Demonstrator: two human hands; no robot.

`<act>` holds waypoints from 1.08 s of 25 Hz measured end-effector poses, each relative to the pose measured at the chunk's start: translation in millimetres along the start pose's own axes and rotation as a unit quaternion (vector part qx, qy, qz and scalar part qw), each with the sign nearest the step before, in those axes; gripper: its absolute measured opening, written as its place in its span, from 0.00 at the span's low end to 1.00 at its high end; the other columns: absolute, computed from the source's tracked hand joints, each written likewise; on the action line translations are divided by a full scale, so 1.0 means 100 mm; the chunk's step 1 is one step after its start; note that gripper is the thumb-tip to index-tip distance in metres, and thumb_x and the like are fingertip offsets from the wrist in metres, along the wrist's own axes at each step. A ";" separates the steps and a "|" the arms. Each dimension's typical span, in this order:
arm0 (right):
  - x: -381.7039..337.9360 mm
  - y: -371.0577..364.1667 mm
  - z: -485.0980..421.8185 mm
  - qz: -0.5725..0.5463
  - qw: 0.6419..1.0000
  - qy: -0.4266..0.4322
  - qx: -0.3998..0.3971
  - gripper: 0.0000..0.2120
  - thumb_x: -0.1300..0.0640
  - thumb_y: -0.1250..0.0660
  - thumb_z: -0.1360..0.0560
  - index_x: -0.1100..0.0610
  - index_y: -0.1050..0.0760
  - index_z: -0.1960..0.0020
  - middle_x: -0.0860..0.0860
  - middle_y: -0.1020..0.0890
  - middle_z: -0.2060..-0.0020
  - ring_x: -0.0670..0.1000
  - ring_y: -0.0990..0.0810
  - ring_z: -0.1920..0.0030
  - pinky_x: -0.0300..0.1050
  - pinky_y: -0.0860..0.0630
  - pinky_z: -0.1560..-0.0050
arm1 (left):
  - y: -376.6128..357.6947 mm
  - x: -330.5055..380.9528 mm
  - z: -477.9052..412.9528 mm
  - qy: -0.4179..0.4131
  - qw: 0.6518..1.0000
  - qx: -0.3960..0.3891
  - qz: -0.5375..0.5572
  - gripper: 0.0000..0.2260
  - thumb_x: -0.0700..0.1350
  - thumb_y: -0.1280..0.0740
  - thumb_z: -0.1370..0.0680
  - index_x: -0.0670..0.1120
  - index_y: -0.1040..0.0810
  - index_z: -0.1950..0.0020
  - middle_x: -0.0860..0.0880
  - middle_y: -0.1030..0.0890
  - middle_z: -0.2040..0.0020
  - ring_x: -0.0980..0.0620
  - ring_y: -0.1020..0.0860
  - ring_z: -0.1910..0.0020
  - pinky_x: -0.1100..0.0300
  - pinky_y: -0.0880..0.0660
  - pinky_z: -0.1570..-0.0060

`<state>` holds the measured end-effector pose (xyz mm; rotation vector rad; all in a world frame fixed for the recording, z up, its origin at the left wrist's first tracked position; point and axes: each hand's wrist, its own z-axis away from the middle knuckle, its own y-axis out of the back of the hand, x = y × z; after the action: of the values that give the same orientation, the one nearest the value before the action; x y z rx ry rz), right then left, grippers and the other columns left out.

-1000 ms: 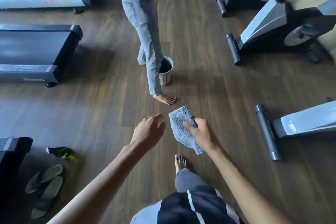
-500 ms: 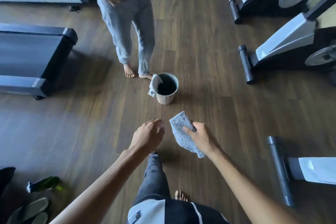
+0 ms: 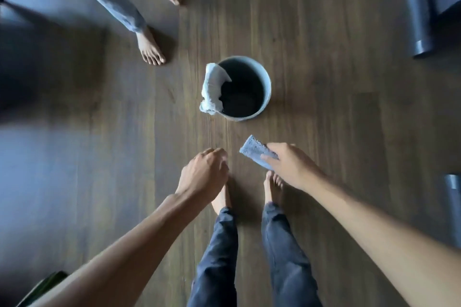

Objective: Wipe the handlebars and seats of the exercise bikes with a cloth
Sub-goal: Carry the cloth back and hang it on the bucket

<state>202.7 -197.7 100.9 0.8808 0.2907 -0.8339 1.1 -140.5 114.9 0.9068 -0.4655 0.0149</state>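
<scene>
My right hand (image 3: 290, 164) pinches a grey-blue cloth (image 3: 254, 152) between thumb and fingers, held out over the wooden floor. My left hand (image 3: 204, 173) hangs beside it with its fingers curled and nothing in them. Just ahead of both hands stands a small round bucket (image 3: 267, 80) with a dark inside. A white cloth (image 3: 213, 88) is draped over the bucket's left rim. Only the dark foot bars of exercise bikes (image 3: 415, 10) show, at the right edge; no handlebars or seats are in view.
Another person's bare feet and jeans legs (image 3: 149, 46) stand at the upper left, close to the bucket. My own feet (image 3: 273, 188) are directly below my hands. A second bike foot bar (image 3: 452, 207) lies at the right. Dark blurred equipment fills the left edge.
I have stepped forward and tilted my view down, so the bucket now lies right in front of my hands. The other person has shifted to the left. My grip on the cloth is unchanged.
</scene>
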 end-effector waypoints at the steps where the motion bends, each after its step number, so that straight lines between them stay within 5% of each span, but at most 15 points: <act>1: 0.15 -0.08 -0.33 0.022 1.000 0.004 -0.010 0.17 0.56 0.37 0.20 0.54 0.37 0.65 0.52 0.27 0.69 0.57 0.26 0.64 0.50 0.34 0.64 | -0.19 -0.14 -0.28 -0.004 1.000 -0.008 -0.010 0.12 0.43 0.43 0.19 0.49 0.21 0.43 0.50 0.20 0.44 0.48 0.21 0.50 0.58 0.29 0.59; 6: 0.61 -0.35 -1.55 0.076 0.995 0.031 -0.064 0.11 0.56 0.37 0.19 0.60 0.30 0.58 0.55 0.25 0.66 0.61 0.25 0.60 0.48 0.35 0.63 | -0.89 -0.62 -1.25 -0.004 1.000 -0.011 -0.014 0.13 0.44 0.43 0.18 0.48 0.22 0.38 0.49 0.21 0.39 0.48 0.22 0.44 0.55 0.25 0.54; 9: 0.63 -0.34 -2.00 0.091 0.988 0.056 -0.113 0.11 0.58 0.36 0.19 0.65 0.28 0.56 0.56 0.28 0.65 0.56 0.30 0.62 0.48 0.39 0.65 | -1.08 -0.69 -1.65 -0.012 1.000 0.012 -0.022 0.14 0.43 0.42 0.18 0.47 0.24 0.34 0.49 0.24 0.34 0.49 0.27 0.37 0.53 0.26 0.46; 15: 0.63 -0.27 -2.67 0.133 0.979 0.037 -0.147 0.17 0.55 0.36 0.20 0.57 0.38 0.64 0.55 0.32 0.67 0.55 0.35 0.65 0.47 0.42 0.67 | -1.33 -0.79 -2.23 -0.035 0.995 0.070 -0.069 0.21 0.39 0.38 0.22 0.43 0.30 0.28 0.45 0.32 0.27 0.45 0.36 0.27 0.51 0.37 0.30; 19: 0.69 -0.32 -2.92 0.155 0.973 0.065 -0.155 0.12 0.56 0.35 0.20 0.61 0.30 0.60 0.54 0.27 0.62 0.56 0.27 0.60 0.46 0.38 0.65 | -1.46 -0.88 -2.34 -0.053 0.990 0.070 -0.113 0.21 0.39 0.36 0.25 0.41 0.28 0.31 0.43 0.32 0.28 0.43 0.39 0.26 0.46 0.43 0.26; 22: 0.75 -0.35 -3.03 0.164 0.975 0.083 -0.122 0.05 0.55 0.32 0.23 0.56 0.22 0.50 0.52 0.24 0.53 0.57 0.24 0.48 0.50 0.29 0.54 | -1.49 -0.89 -2.34 -0.045 0.992 0.061 -0.097 0.23 0.39 0.36 0.24 0.42 0.30 0.29 0.44 0.33 0.26 0.43 0.42 0.24 0.44 0.45 0.24; 24: 0.78 -0.42 -2.98 0.204 0.973 0.088 -0.058 0.14 0.53 0.28 0.24 0.49 0.23 0.39 0.49 0.26 0.47 0.54 0.27 0.42 0.51 0.30 0.42 | -1.49 -0.88 -2.33 -0.043 0.993 0.062 -0.092 0.22 0.39 0.36 0.24 0.42 0.30 0.29 0.44 0.33 0.26 0.44 0.42 0.24 0.45 0.45 0.24; 27: 0.83 -0.55 -2.88 0.218 0.968 0.103 0.062 0.16 0.54 0.26 0.27 0.53 0.27 0.42 0.51 0.26 0.48 0.54 0.27 0.46 0.50 0.30 0.50 | -1.47 -0.87 -2.34 -0.040 0.994 0.053 -0.085 0.22 0.39 0.36 0.23 0.42 0.30 0.28 0.44 0.33 0.26 0.44 0.43 0.24 0.45 0.44 0.24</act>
<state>245.4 -37.0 -153.9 1.1029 0.2146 -0.3535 42.3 -38.4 -152.5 1.0524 -0.4649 -0.1537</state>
